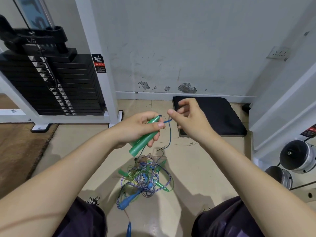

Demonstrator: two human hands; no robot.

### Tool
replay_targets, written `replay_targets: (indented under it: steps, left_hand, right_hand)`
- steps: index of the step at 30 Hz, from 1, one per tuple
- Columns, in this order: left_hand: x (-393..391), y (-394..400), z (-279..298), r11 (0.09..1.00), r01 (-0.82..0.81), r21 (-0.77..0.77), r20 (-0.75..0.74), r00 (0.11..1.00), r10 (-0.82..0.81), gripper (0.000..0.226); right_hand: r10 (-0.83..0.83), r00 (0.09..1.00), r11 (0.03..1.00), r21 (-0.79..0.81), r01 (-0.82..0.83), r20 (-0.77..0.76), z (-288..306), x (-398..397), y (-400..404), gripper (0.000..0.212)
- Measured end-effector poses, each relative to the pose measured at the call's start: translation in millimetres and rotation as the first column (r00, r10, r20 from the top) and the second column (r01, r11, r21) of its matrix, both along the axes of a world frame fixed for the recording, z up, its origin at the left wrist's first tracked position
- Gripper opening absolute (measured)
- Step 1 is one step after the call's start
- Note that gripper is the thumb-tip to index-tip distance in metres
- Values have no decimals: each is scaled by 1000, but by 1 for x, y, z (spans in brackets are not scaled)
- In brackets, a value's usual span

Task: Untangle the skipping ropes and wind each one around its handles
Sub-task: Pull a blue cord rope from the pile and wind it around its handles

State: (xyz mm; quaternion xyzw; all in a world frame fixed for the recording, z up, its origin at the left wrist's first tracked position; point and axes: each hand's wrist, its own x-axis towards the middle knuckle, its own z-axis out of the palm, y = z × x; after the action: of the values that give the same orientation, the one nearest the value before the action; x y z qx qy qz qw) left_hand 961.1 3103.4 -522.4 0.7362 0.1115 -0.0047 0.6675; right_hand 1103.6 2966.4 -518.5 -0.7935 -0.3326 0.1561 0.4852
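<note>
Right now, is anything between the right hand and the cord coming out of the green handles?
Nothing visible. The right hand is already at the blue cord, beside the tip of the green handles that the left hand grips. Farther down, the cord runs into the rope tangle on the floor.

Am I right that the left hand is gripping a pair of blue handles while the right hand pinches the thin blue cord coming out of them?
Not quite: in the head view the handles gripped by the left hand are green, not blue. The rest holds: the right hand pinches the thin blue cord coming out of them.
</note>
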Motion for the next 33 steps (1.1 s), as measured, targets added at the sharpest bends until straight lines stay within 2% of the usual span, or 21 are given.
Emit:
replay_targets:
  steps: [2, 4, 7, 10, 13, 15, 16, 18, 19, 20, 22, 24, 25, 26, 28, 30, 31, 33]
  left_hand:
    - [-1, -2, 2, 998, 50, -37, -1, 999, -50, 21]
    - [-3, -1, 1, 997, 73, -28, -4, 997, -73, 18]
    - [-5, 4, 1, 999, 40, 6, 10, 999, -40, 10]
    - [-5, 11, 1, 991, -132, 34, 59, 990, 130, 11]
    - [-2, 15, 3, 910, -398, -115, 214, 885, 414, 4]
    - [-2, 22, 6, 820, -533, -209, 281, 770, 573, 6]
    - [-3, 25, 7, 802, -564, -197, 293, 747, 597, 7]
    - [-6, 29, 5, 836, -546, -55, 249, 803, 541, 5]
    - [-8, 29, 2, 870, -491, 42, 178, 860, 477, 5]
    - [-9, 27, -1, 901, -416, 124, 87, 909, 408, 9]
    - [-10, 23, -6, 945, -274, 181, -60, 956, 288, 16]
    - [-10, 21, -6, 960, -233, 154, -96, 964, 249, 17]
    - [-10, 21, -5, 961, -235, 143, -100, 963, 251, 18]
    - [-9, 21, -3, 962, -236, 140, -102, 963, 251, 19]
    - [-9, 21, -3, 963, -216, 160, -111, 966, 235, 15]
    - [-9, 20, -3, 969, -177, 173, -121, 972, 200, 13]
    - [-8, 19, -4, 975, -154, 159, -130, 976, 175, 15]
    - [-7, 16, -4, 989, -84, 121, -168, 980, 104, 22]
  right_hand:
    - [176, 983, 984, 46, -174, -46, 2, -6, 1, 30]
    - [363, 913, 931, 41, -362, -188, 2, -15, 1, 30]
    - [419, 861, 904, 39, -427, -287, 0, -15, 0, 38]
    - [356, 890, 908, -117, -401, -286, -1, 3, 0, 31]
    - [377, 897, 858, -277, -432, -229, -11, 20, -3, 26]
    - [371, 895, 877, -224, -426, -248, -14, 22, -4, 22]
    - [343, 909, 915, -133, -380, -238, -12, 23, -3, 21]
    - [227, 946, 968, 164, -192, -231, 1, 25, 0, 21]
    - [169, 951, 952, 292, -90, -258, 9, 28, 1, 21]
    - [127, 955, 934, 356, -24, -268, 17, 30, 1, 21]
    - [85, 976, 950, 312, -19, -200, 24, 33, -2, 18]
    - [108, 988, 989, 112, -96, -111, 19, 32, -8, 12]
    - [129, 987, 992, 17, -128, -96, 15, 30, -10, 16]
    - [147, 983, 988, -36, -152, -112, 9, 31, -10, 28]
    - [155, 967, 986, -30, -164, -204, 4, 32, -9, 61]
    - [133, 976, 989, -44, -143, -173, 2, 34, -7, 90]
    - [139, 983, 987, -60, -147, -123, 3, 32, -8, 93]
    - [217, 971, 975, -29, -220, -97, 4, 24, -8, 73]
